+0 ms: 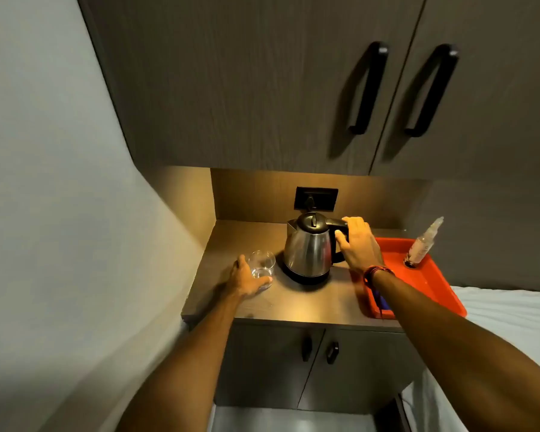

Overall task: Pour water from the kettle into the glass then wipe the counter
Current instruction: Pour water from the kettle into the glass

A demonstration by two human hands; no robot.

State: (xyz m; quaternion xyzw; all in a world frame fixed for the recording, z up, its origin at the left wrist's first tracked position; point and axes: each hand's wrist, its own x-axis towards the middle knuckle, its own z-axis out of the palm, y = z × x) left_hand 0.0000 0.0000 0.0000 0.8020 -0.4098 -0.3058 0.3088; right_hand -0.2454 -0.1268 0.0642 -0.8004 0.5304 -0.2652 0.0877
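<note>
steel kettle [307, 247], round clear glass [262, 267]

Steel kettle [307, 251] gleaming silver under its black lid, the tray [430, 275] glowing bright red, brown woodgrain counter [309, 304] showing, glass [261, 267] sitting clear.

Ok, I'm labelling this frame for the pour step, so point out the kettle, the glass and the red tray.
kettle [307, 247]: head view, on its steel body.
glass [262, 265]: head view, on its clear side wall.
red tray [430, 275]: head view, on its bare floor.
</note>
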